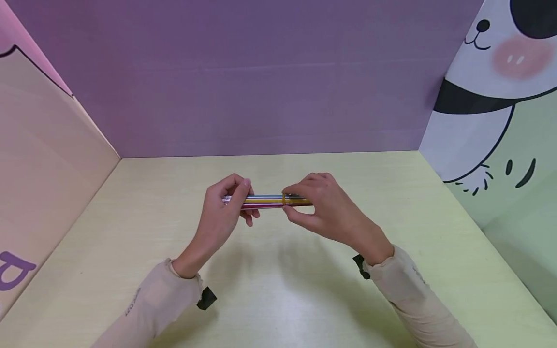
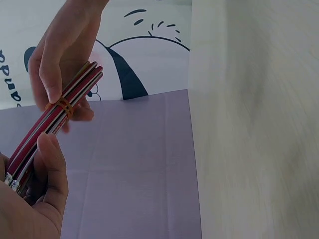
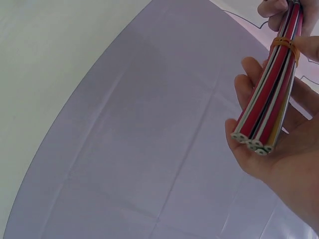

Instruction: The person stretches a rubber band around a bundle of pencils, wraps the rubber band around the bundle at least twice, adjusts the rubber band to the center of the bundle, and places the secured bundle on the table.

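A bundle of striped pencils is held level above the table between both hands. A yellow-orange rubber band circles the bundle, looped more than once. My left hand grips the pencils near their silvery ends, thumb on the near side. At the band, my right hand pinches with thumb and fingertips, its other fingers behind the bundle. In the right wrist view the flat, unsharpened pencil ends stick out past the band, over the right palm. Part of the bundle is hidden by the fingers.
Beneath the hands lies a pale wooden table. A purple panel stands along its back edge. Printed side panels rise at left and right, the right one with a cartoon animal.
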Demonstrator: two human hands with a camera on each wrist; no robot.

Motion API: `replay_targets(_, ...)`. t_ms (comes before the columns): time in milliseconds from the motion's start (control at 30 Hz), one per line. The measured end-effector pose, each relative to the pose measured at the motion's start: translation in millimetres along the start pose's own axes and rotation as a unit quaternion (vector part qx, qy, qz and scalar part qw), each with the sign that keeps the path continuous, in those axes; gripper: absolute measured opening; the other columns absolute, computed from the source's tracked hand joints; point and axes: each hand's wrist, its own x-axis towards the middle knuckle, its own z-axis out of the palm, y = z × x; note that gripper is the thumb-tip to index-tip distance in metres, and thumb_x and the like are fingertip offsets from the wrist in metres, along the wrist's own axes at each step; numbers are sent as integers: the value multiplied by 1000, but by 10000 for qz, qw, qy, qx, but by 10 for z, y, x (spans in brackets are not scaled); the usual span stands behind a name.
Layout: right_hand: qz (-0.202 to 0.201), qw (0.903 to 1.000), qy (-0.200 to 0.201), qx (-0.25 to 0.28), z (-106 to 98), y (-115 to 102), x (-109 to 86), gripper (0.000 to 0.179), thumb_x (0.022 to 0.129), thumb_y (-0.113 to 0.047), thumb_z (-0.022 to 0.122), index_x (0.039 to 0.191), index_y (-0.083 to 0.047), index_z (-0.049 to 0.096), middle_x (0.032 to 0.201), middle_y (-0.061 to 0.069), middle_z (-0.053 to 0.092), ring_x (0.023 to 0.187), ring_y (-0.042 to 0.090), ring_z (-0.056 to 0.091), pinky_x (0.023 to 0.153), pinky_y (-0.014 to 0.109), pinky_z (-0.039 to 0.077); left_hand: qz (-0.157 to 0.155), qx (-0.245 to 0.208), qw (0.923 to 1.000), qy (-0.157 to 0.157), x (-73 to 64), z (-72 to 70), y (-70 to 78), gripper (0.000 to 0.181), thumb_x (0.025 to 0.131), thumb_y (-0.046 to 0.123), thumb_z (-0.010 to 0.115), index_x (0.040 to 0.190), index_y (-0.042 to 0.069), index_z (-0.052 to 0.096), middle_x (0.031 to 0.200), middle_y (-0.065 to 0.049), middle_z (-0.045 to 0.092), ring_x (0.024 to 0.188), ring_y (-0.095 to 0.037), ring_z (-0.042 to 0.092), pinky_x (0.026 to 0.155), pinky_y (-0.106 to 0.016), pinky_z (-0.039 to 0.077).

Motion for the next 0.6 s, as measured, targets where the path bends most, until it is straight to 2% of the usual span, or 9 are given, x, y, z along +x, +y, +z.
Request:
replay_targets(100,-112,9998,-93,153,26,-11,6,28,92,-27,72,116,-13,71,96,-8,71,91,13,61,91,39,46,-5,42,10000,-39,-10,24,-7,28,104,22,53,90,-1,58,80,-18,61,57,-28,66,51,-38,57)
replay_targets(233,-208,9989,-199,383,47,-17,7,27,93,-26,73,116,-11,72,96,-8,71,86,9,60,87,33,49,-20,71,9999,-92,-13,48,-14,28,104,22,54,88,-1,58,78,-19,61,57,-28,66,51,-38,57)
replay_targets(500,266,9963,-629,514,-34,13,-20,29,93,-28,72,118,-13,73,97,-9,70,85,7,57,81,29,49,-65,82,9999,-132,2,25,-28,30,104,21,53,90,-5,58,78,-19,61,57,-28,66,50,-37,56)
replay_targets(600,318,9946,-743,654,-52,31,-21,28,93,-28,72,118,-15,73,96,-10,68,83,6,56,77,28,49,-82,75,9998,-146,4,14,-38,30,104,22,53,90,-4,59,78,-19,62,57,-28,66,50,-37,57)
